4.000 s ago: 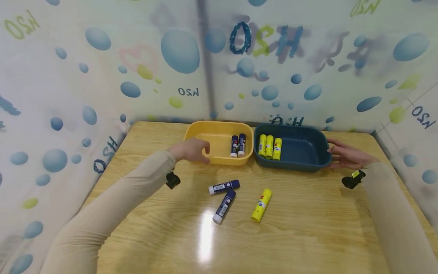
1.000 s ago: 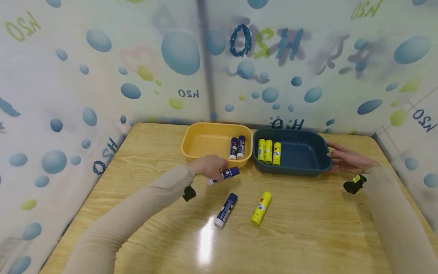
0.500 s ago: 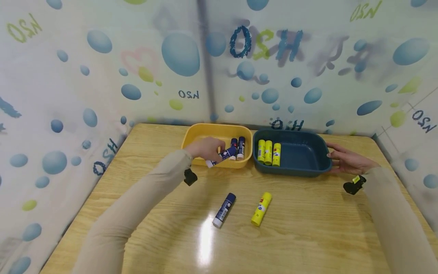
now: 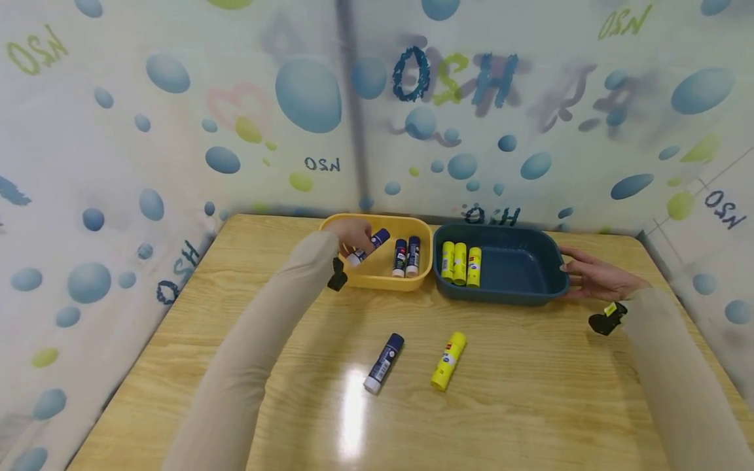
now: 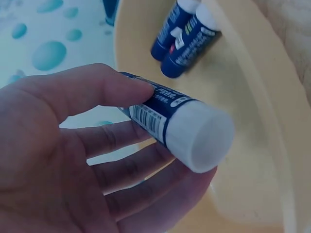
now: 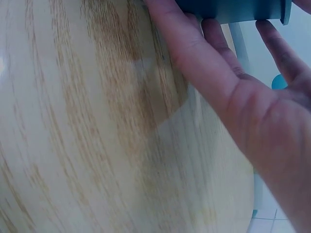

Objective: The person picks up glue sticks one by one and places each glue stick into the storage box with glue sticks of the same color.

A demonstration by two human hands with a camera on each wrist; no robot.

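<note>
My left hand (image 4: pixel 350 233) pinches a navy glue stick (image 5: pixel 158 114) with a white end between thumb and fingers, over the yellow bin (image 4: pixel 385 283). In the left wrist view the white end points toward the bin's side wall. Two other navy glue sticks (image 5: pixel 192 46) lie side by side in that bin. My right hand (image 4: pixel 607 278) touches the right end of the dark blue bin (image 4: pixel 501 296) with extended fingers (image 6: pixel 221 43). Three yellow glue sticks (image 4: pixel 460 263) lie at the left of the blue bin.
On the wooden table (image 4: pixel 518 386), in front of the bins, lie one navy glue stick (image 4: pixel 384 364) and one yellow glue stick (image 4: pixel 448 361). The bins stand side by side near the back edge, before a patterned wall (image 4: pixel 235 85).
My left hand has picked up the navy glue stick lying in front of the yellow bin, lifted it and carried it over that bin. The right hand stays at the blue bin.
</note>
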